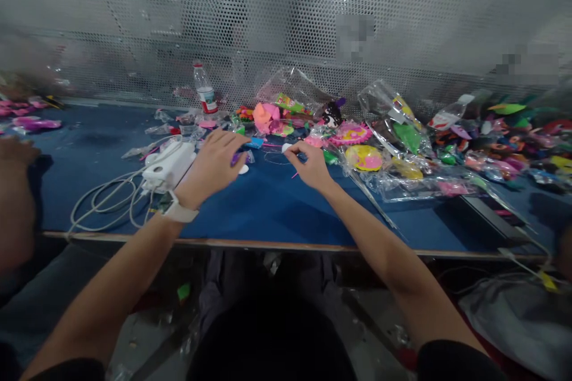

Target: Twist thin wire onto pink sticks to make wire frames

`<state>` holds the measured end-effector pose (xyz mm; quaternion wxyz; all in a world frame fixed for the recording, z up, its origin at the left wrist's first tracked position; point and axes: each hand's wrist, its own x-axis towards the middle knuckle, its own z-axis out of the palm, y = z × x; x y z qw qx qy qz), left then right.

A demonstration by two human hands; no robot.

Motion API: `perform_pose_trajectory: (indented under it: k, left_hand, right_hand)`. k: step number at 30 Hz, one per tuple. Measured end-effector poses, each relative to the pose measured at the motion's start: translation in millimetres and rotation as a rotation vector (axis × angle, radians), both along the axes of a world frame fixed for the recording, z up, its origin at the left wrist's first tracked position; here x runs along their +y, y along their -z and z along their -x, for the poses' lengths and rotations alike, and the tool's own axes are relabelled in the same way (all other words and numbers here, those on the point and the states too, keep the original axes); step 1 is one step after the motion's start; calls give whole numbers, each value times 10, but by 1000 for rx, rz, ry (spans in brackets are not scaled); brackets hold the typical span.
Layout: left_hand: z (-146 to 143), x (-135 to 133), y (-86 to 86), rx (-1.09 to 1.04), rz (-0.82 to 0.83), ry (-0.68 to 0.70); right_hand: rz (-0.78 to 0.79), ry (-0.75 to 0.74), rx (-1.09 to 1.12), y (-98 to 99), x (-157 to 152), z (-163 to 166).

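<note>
My right hand (310,165) pinches a small white round piece (286,147) between thumb and fingertips, low over the blue tabletop. A thin pink stick (295,175) pokes out below those fingers. To the left, my left hand (220,158) hovers with its fingers stretched out and apart, wearing a white band (179,209) at the wrist. Close to its thumb lie a white disc (243,169) and a small purple piece (235,158) in clear wrap. A blue piece (254,143) sits just beyond the fingertips.
A white power strip (168,165) with coiled cables stands left. Plastic bags and colourful foam pieces (364,158) crowd the back and right. A bottle (205,89) stands before the perforated metal panel (277,18). A black box (482,220) lies right; another person's hand (18,152) shows far left.
</note>
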<state>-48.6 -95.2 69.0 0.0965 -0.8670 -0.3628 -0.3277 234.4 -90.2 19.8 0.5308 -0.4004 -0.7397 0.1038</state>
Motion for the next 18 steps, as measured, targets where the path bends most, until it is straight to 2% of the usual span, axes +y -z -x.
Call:
perform_pose_trajectory:
  k: [4, 7, 11, 18]
  left_hand:
    - [-639, 67, -61, -39, 80, 178]
    - [-878, 275, -55, -90, 215, 294]
    - [-936, 457, 6, -305, 354, 395]
    - [-928, 503, 182, -499, 608, 505]
  right_hand:
    - [35, -21, 74, -36, -11, -15]
    - [50, -7, 120, -70, -9, -52]
    - [47, 41, 143, -110, -12, -83]
    - [19, 73, 105, -165, -25, -138]
